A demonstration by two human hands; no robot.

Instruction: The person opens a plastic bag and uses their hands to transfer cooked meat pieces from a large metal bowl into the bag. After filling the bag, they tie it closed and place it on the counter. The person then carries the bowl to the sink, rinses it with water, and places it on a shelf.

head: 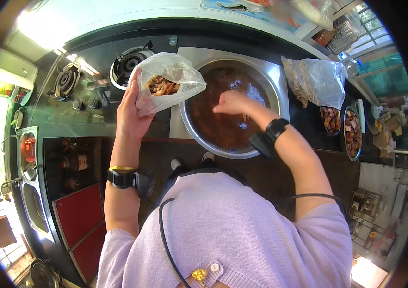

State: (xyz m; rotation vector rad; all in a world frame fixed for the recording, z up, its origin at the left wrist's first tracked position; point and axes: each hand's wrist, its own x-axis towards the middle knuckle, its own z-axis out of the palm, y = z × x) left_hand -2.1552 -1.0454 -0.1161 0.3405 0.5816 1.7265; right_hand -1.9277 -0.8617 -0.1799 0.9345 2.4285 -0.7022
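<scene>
My left hand (132,102) holds up a clear plastic bag (189,84) from below and from the side. Through the bag's open mouth show brown, dried-looking food pieces (161,86). To its right is a wide round metal basin (186,124), filled with dark reddish-brown liquid (214,133). Above that liquid, my right hand (233,102) is curled into a fist; nothing shows sticking out of it, and the inside of the palm is hidden. A small light brown bit (245,117) lies in the liquid below my right wrist.
Gas burners (132,64) stand left of the basin. Right of it are a second plastic bag (315,81), a bowl of brown food chunks (331,120) and a longer dish of similar chunks (353,135). A sink (35,207) is at far left.
</scene>
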